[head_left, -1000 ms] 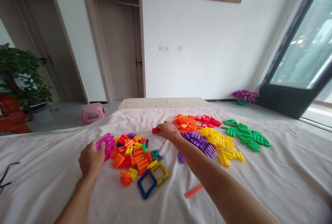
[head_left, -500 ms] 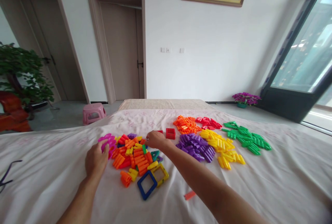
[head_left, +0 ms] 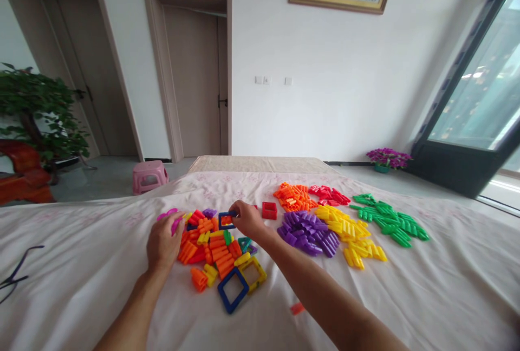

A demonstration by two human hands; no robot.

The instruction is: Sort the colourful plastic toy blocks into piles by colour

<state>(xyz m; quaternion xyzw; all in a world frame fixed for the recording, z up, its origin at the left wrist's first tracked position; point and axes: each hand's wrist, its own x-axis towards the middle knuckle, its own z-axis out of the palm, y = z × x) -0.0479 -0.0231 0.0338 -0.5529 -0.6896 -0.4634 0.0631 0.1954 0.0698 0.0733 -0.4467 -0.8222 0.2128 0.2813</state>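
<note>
From my remote seat, I see the bare left forearm (head_left: 136, 305) angled forward, its left hand (head_left: 164, 240) curled with bent fingers. My bare right forearm (head_left: 320, 291) slants leftward, its right hand (head_left: 248, 218) slightly farther forward, fingers pinched.

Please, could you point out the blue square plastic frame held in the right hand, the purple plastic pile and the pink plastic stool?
Blue square plastic frame (head_left: 226, 227), head view: lower edge.
Purple plastic pile (head_left: 307, 233), head view: middle.
Pink plastic stool (head_left: 149, 167), head view: seat top.
</note>
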